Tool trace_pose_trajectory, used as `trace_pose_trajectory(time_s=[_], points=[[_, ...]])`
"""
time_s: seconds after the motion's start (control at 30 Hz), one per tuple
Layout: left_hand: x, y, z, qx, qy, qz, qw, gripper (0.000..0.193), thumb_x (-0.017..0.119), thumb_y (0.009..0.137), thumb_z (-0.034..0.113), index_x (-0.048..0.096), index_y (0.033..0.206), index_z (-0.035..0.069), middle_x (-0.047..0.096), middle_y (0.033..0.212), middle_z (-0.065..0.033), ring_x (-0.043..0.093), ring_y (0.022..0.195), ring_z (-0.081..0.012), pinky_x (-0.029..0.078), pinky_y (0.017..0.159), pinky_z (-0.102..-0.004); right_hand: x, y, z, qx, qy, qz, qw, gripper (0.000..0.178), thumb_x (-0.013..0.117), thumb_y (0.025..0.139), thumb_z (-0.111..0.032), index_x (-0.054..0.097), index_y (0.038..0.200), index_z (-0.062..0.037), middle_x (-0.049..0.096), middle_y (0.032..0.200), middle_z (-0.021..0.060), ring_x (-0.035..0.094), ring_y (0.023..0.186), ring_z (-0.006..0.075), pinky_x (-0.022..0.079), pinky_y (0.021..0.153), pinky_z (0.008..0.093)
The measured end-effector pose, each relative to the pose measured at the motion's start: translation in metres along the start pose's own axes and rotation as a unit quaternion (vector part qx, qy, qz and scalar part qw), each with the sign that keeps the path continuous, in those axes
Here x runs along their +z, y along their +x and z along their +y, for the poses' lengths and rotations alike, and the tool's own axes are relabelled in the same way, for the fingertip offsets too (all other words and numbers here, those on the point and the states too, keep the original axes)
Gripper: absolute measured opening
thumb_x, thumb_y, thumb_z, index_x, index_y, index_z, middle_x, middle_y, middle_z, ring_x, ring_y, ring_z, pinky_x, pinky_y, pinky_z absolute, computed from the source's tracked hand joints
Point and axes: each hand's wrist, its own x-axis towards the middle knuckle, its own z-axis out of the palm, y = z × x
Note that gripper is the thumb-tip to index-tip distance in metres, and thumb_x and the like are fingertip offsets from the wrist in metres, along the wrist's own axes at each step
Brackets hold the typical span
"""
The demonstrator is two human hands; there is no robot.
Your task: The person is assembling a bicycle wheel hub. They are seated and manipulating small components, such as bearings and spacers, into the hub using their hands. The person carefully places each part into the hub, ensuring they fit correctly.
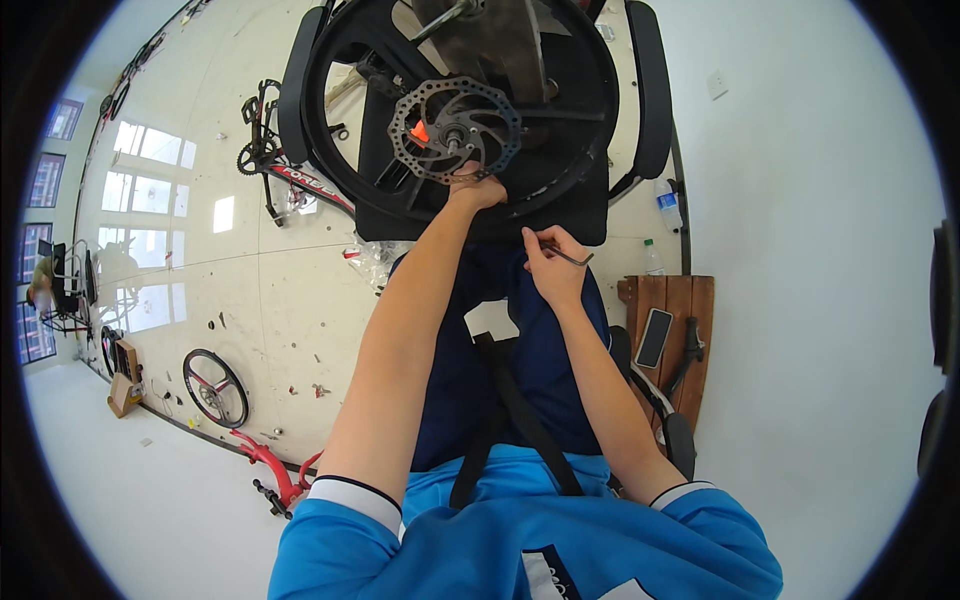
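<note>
A black bicycle wheel (590, 165) lies flat on the seat of a black office chair (592, 222), right in front of me. On its hub sits a silver disc brake rotor (507, 135) with a holed rim and curved arms. My left hand (480, 190) reaches in at the rotor's near edge, close to the hub. Its fingers are partly hidden by the rotor, so their grip does not show. Just short of the wheel, above my right thigh, my right hand (555, 265) pinches a dark bent hex key (572, 257). An orange piece (419, 132) shows through the rotor.
Armrests (650, 90) flank the wheel. To the right, a wooden stool (690, 300) bears a phone (654, 338) and a dark handle-like part (690, 352); bottles (668, 205) stand behind it. On the left floor are a bike frame (300, 178), a small wheel (216, 388) and a red frame part (270, 462).
</note>
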Motion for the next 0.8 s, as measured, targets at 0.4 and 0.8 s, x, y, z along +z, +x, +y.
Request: trace_pose_trajectory(time_s=[0.4, 0.8], points=[[0.000, -0.081, -0.008, 0.087, -0.344, 0.282, 0.891, 0.015, 0.073, 0.080, 0.011, 0.073, 0.092, 0.002, 0.074, 0.081, -0.0113, 0.072, 0.073, -0.0200, 0.054, 0.068, -0.0314, 0.000, -0.002, 0.004, -0.038, -0.033, 0.022, 0.998, 0.026, 0.074, 0.085, -0.017, 0.062, 0.074, 0.0024, 0.059, 0.056, 0.0077, 0.053, 0.047, 0.0093, 0.041, 0.049, 0.0264], [0.048, -0.200, 0.024, -0.019, -0.739, 0.170, 0.652, 0.016, 0.068, 0.089, 0.001, 0.065, 0.104, -0.006, 0.069, 0.096, -0.0127, 0.069, 0.085, -0.0188, 0.059, 0.077, -0.0297, -0.010, -0.022, 0.009, 0.024, 0.160, -0.152, 0.975, 0.012, 0.066, 0.090, -0.003, 0.066, 0.096, 0.0074, 0.071, 0.084, 0.0118, 0.071, 0.074, 0.0164, 0.058, 0.067, 0.0267]])
